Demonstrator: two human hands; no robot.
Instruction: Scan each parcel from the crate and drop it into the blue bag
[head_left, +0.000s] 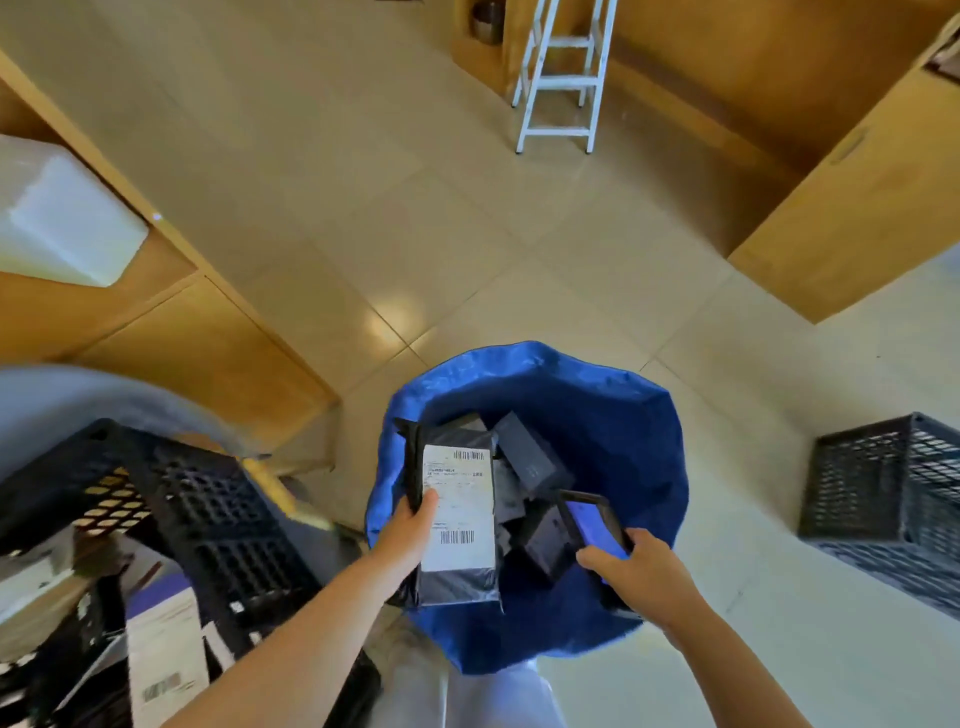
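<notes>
Both forearms reach up from the bottom edge of the frame toward the blue bag (639, 431) at lower centre. At lower centre-left the left hand (402, 532) grips a dark parcel (457, 519) by its left edge, thumb pressed on the white label, the other fingers hidden behind. At lower centre-right the right hand (636, 571) curls round a handheld scanner (595, 525), its lit screen tilted toward the parcel. The parcel hangs over the bag's open mouth, above other dark parcels already inside.

To scan cleanly, the label should probably face the scanner flat, with the thumb kept off both barcodes; the lower barcode lies just right of the thumb. Once the scan registers, simply loosening the left hand's hold should drop the parcel in. At lower left the black crate (218, 499) holds more parcels.
</notes>
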